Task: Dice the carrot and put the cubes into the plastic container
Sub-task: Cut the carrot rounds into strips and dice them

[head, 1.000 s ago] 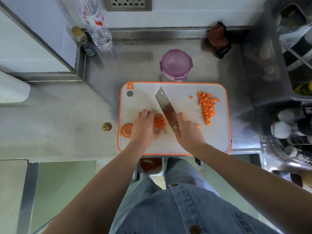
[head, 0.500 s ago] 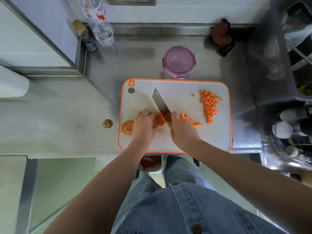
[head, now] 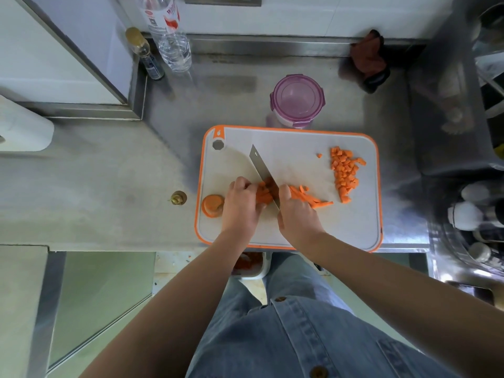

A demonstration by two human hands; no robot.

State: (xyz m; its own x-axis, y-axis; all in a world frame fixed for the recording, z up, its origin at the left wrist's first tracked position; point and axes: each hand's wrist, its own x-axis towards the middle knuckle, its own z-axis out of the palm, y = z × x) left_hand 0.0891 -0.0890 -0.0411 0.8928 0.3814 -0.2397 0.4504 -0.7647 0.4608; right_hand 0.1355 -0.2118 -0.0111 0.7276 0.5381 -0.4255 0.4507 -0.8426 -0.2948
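Board centre [head: 294,159] free; container [head: 297,100] just behind.

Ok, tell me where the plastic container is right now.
In the head view the plastic container, lid on, stands on the steel counter just behind the far edge of the cutting board, right of centre.

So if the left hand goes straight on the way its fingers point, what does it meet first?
The carrot sticks it already touches; just past them, the knife blade, though depth is unclear.
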